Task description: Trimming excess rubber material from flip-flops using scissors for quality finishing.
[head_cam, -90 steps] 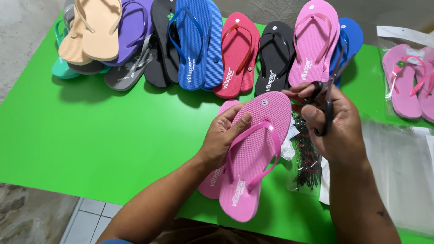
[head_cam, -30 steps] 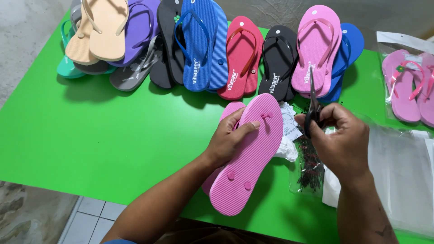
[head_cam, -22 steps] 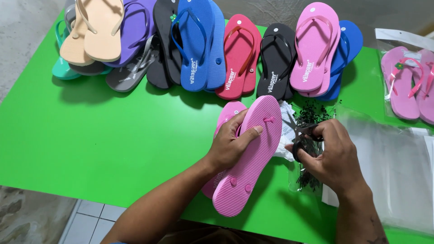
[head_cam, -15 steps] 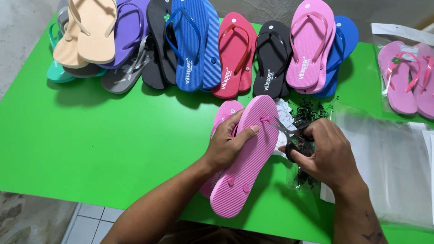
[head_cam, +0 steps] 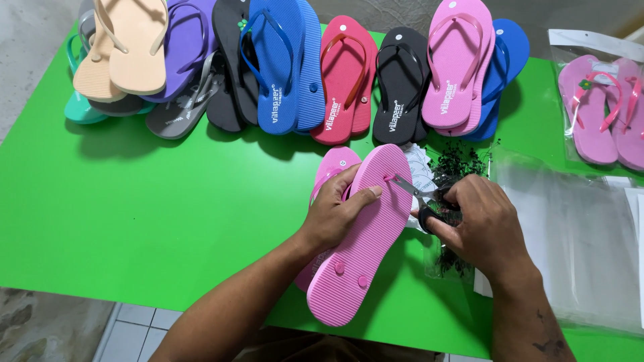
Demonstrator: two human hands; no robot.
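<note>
My left hand (head_cam: 337, 210) grips a pair of pink flip-flops (head_cam: 362, 241) held together, the ribbed sole of the top one facing up, tilted over the green table (head_cam: 154, 201). My right hand (head_cam: 479, 224) holds small black-handled scissors (head_cam: 419, 193). Their blades touch the toe-post plug near the front of the sole. A second pink flip-flop shows behind the first, under my left fingers.
A row of flip-flop pairs lies along the far edge: peach (head_cam: 131, 43), purple, grey, black, blue (head_cam: 282, 64), red (head_cam: 345, 77), black (head_cam: 400, 84), pink (head_cam: 459, 64). A bagged pink pair (head_cam: 604, 117) sits far right. Clear plastic bags (head_cam: 577, 248) and black tag fasteners (head_cam: 463, 161) lie right of my hands.
The pink pair was turned over from strap side up to sole side up. My right hand came down from above and brought the scissors to the toe-post plug.
</note>
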